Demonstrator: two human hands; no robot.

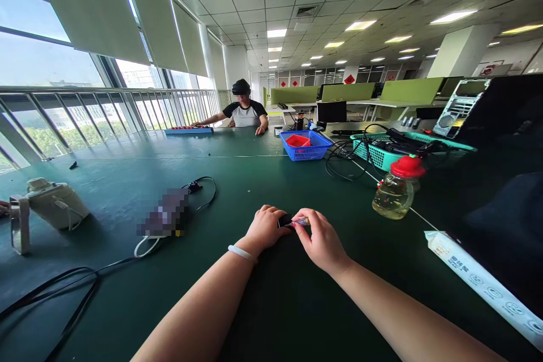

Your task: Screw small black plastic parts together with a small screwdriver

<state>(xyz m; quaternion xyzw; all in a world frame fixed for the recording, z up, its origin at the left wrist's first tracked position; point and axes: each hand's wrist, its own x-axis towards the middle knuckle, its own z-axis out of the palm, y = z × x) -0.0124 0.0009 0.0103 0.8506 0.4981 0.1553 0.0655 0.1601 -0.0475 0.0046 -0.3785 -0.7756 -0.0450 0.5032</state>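
My left hand (263,227), with a pale band at the wrist, is closed around a small black object (284,219) and keeps it low over the dark green table (237,181). Fingers cover much of that object, so its kind cannot be made out. In a pinch of thumb and fingers, my right hand (323,242) holds a small screwdriver (302,221) with a see-through handle. It lies nearly level, its front end pointing left at the black object. Whether the tip touches it is too small to tell.
Left are a beige bottle (57,203), a blurred-out item (165,212) and black cables (80,274). Right stand a red-lidded jug (394,195), a long white packet (479,283) and a green basket (373,153). A blue basket (307,151) stands ahead; another person (246,110) sits at the far end.
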